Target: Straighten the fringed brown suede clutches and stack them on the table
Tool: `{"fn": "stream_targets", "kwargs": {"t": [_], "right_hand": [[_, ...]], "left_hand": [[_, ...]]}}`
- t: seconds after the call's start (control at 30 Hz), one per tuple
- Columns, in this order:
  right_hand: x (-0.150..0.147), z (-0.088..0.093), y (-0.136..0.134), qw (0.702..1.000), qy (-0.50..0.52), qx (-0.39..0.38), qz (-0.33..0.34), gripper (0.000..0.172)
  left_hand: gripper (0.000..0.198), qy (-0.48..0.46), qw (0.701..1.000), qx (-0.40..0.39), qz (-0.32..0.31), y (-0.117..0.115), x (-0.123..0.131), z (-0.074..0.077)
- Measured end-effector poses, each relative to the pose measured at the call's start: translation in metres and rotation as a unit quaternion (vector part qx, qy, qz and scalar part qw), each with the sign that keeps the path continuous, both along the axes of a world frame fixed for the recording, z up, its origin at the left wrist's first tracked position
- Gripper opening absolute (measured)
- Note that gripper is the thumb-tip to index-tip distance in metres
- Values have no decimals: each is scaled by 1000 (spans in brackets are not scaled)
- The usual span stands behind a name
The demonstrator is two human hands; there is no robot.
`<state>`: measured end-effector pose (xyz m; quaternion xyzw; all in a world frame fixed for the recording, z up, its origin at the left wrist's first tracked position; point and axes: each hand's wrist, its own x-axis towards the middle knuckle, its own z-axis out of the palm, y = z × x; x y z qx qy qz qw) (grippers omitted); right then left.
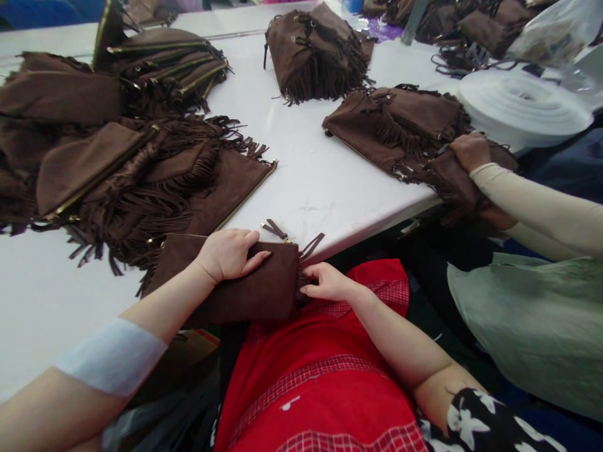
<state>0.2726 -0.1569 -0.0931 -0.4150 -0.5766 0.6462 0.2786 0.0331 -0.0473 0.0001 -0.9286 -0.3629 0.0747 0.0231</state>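
Note:
A brown suede pouch (pixel 254 285) with a gold zip lies at the near edge of the white table (pixel 320 182), partly over my lap. My left hand (pixel 228 253) rests on top of it, fingers curled over its upper edge. My right hand (pixel 327 282) pinches the pouch's right end, where fringe and zip pull straps stick out.
Piles of brown fringed bags (pixel 132 169) cover the left of the table, with more bags (pixel 315 53) at the back and a stack (pixel 400 129) at the right. Another person's hand (pixel 471 152) presses on that stack. A roll of white foam (pixel 522 107) lies behind it.

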Motion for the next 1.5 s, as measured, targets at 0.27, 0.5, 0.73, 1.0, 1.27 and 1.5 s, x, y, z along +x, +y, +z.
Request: {"fn": "stream_targets", "kwargs": {"t": [0.27,0.5,0.73,1.0,1.27,1.5], "right_hand": [[0,3,-2,993,-114,16,-15,12],[7,-11,-4,964,-261,-26,-45,13],[16,-29,-6,931,-360,5,-50,13],[39,-29,-7,906,-413,47,-77,27],[-5,8,5,995,-51,84,-35,20],[12,-12,-1,970,-218,68,-89,38]], "left_hand": [[51,-12,1000,-7,12,-1,0,1],[52,12,1000,-3,13,-2,1,3],[52,14,1000,4,0,-1,1,4],[53,16,1000,6,-3,-2,-1,1],[56,-4,997,6,70,-15,11,7],[66,-154,909,130,366,-101,14,-24]]}}
